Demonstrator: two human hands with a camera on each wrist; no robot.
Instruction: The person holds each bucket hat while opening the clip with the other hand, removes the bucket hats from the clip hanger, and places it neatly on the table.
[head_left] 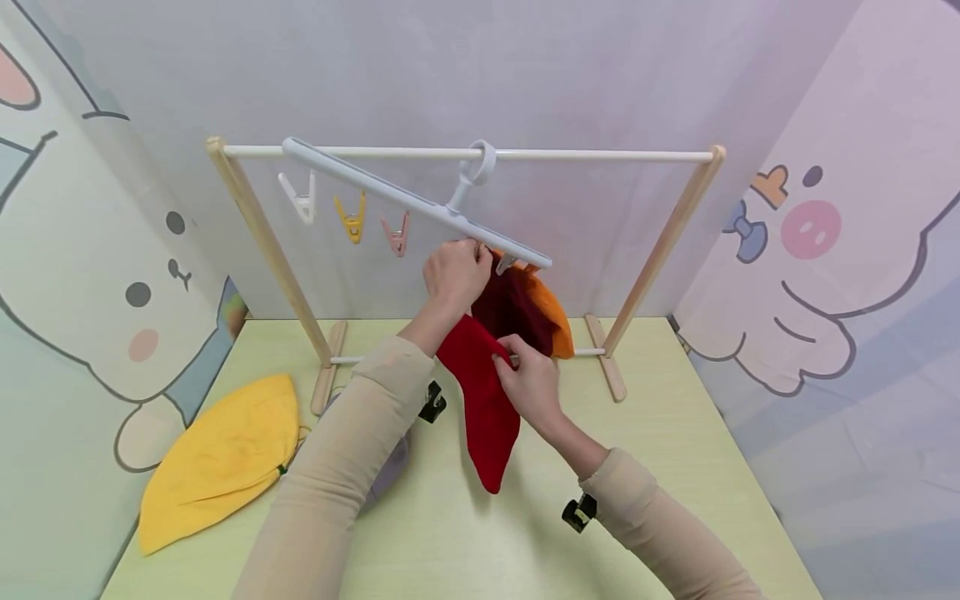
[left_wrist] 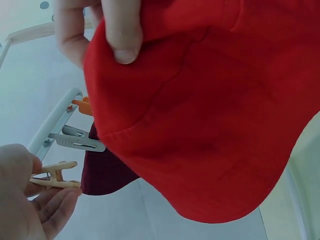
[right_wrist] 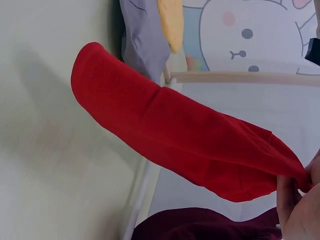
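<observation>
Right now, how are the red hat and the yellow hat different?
The red hat is held up, pinched by the right hand; the yellow hat lies on the table. The yellow hat has a small green bit at its edge; the red hat shows none. Both look like soft cloth.

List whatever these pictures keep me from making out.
Lavender fabric item, full outline: beige fabric left sleeve covers it in head view; top edge crops it in right wrist view.
Orange curved fabric, far extent: behind maroon fabric, head view.
Beige V-shaped clothespin: left hand obscures it, head view.
Right hand: right edge crops it, right wrist view.
</observation>
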